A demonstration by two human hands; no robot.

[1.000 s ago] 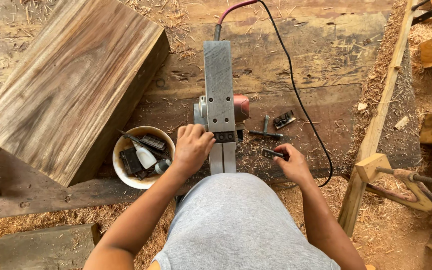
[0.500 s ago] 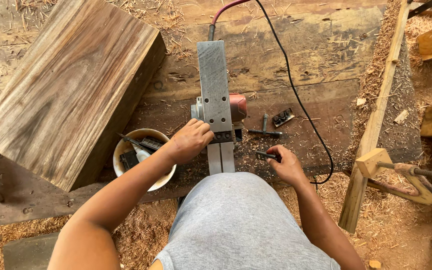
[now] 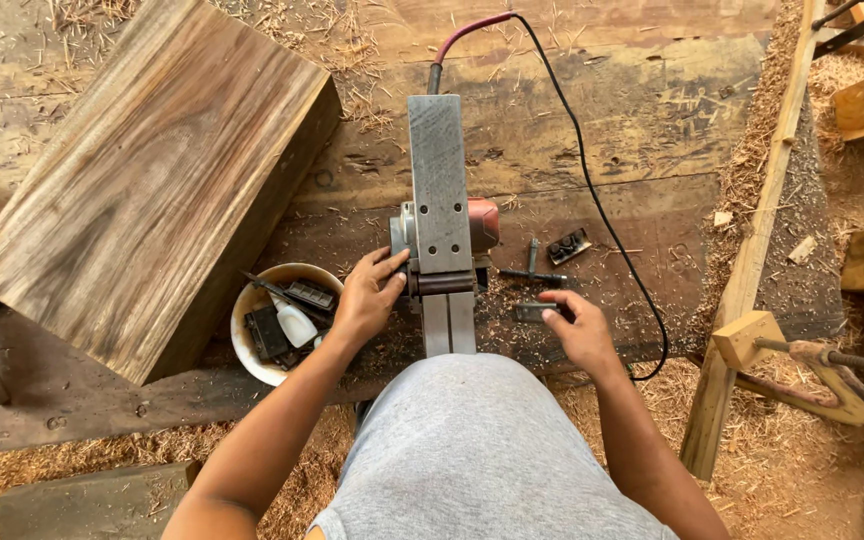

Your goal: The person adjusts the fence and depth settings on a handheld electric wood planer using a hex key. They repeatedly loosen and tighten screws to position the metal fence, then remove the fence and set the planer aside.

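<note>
- The left hand (image 3: pixel 367 300) has been shifted from over the round white bowl of small tools (image 3: pixel 274 322) to the left flank of the upturned grey metal electric planer (image 3: pixel 442 225); its fingers are loosely curled against the body, nothing enclosed.
- The right hand (image 3: pixel 580 335) has stayed low on the worn wooden table (image 3: pixel 652 110), fingertips pressed on a small dark metal piece (image 3: pixel 535 311), which is not lifted.
- The planer lies sole-up, centred on the table, evidently steadied for work on its blade area.
- A large striped wooden block (image 3: pixel 152 170) lies well left.
</note>
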